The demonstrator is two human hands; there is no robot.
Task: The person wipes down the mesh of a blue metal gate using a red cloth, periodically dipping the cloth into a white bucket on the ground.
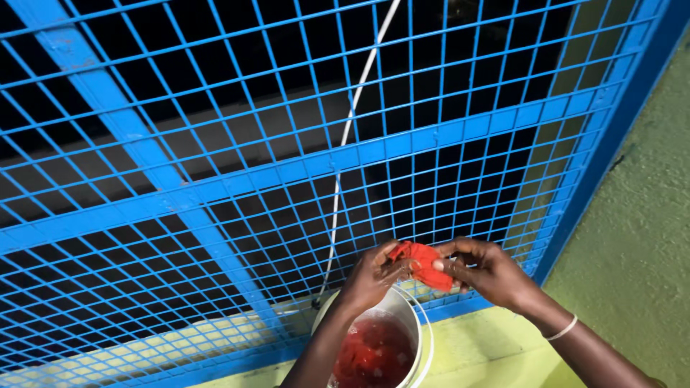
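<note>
Both hands point(431, 271) pinch red cloth point(425, 264) above bucket rim point(402, 300), beside grille point(215, 179).

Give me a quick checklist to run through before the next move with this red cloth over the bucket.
1. Both hands on the cloth: ok. The left hand and right hand pinch the red cloth from either side.
2. Cloth over the bucket: not ok. It is held just past the far rim of the white bucket, by the mesh.
3. Bucket contents: ok. Red cloth lies soaking inside.
4. Cloth clear of the blue wire mesh: cannot tell.
5. Bucket footing on the green ledge: cannot tell, base out of view.
</note>
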